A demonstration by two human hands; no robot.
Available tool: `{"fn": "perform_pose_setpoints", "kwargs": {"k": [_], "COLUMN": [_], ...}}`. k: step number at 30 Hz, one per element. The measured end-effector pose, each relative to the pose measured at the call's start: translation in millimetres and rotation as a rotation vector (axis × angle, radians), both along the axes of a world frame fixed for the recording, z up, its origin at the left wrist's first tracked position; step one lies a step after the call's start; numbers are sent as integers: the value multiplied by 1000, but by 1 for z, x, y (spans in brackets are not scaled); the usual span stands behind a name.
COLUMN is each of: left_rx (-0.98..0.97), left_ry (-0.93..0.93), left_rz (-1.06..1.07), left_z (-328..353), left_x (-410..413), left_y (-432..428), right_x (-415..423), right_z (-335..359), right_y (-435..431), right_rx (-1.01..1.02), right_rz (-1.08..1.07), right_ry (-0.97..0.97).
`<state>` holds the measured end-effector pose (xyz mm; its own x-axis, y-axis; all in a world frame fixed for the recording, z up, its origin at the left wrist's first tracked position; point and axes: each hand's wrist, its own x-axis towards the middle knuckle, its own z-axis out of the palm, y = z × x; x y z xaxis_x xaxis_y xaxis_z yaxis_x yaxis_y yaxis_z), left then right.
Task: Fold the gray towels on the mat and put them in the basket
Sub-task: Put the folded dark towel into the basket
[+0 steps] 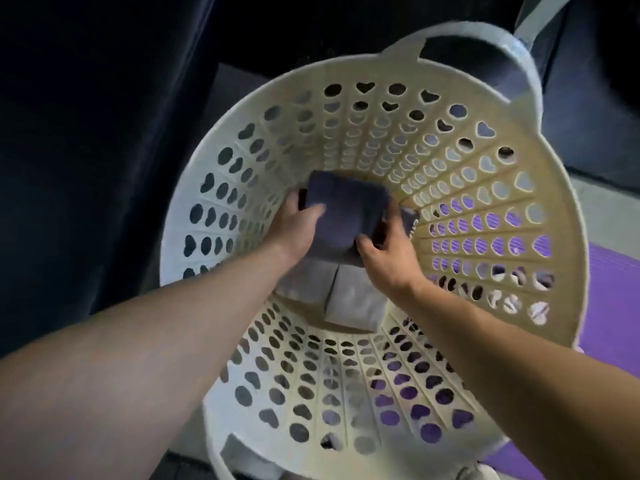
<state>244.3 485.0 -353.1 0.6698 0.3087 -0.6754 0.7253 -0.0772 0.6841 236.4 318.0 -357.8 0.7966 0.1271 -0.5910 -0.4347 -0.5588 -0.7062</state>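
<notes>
Deep inside the basket (568,216), near the far edge of its floor, a folded dark gray towel (349,216) is held between both hands. The left hand (294,230) is clamped on the towel's left edge, thumb laid over the top. The right hand (384,258) is curled round its near right corner, so both hands grip the same bundle. The towel is soft, matte and roughly square, with rounded folds.

Two paler gray folded towels (356,299) are seen lying side by side on the basket floor, just beneath the held one and partly covered by it and the wrists. The basket is of cream plastic, round, with ribbed walls pierced by rows of heart-shaped holes and a looped handle (485,32) at the far rim. A ridged purple mat (613,306) is seen at the right, also through the holes. Dark plush fabric (86,133) fills the left side.
</notes>
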Motion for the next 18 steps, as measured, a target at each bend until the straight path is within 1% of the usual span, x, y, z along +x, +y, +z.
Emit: {"fn": "perform_pose_setpoints", "kwargs": {"k": [2, 5, 8, 10, 13, 18], "left_rx": [3, 22, 42, 58, 111, 207], "left_ry": [-7, -29, -38, -26, 13, 52], "left_rz": [-7, -34, -69, -87, -168, -233], "left_z": [-20, -49, -70, -82, -98, -114], "left_x": [11, 23, 29, 28, 24, 33], "left_y": [4, 8, 8, 7, 9, 14], "right_x": [8, 18, 23, 21, 17, 25], "right_z": [-24, -53, -68, -76, -89, -103], "right_y": [6, 11, 14, 16, 15, 16], "right_rx": [-24, -9, -37, -44, -78, -69], "right_rz": [-11, -33, -32, 9, 92, 119], "right_ry": [-34, -72, -95, -107, -89, -97]}}
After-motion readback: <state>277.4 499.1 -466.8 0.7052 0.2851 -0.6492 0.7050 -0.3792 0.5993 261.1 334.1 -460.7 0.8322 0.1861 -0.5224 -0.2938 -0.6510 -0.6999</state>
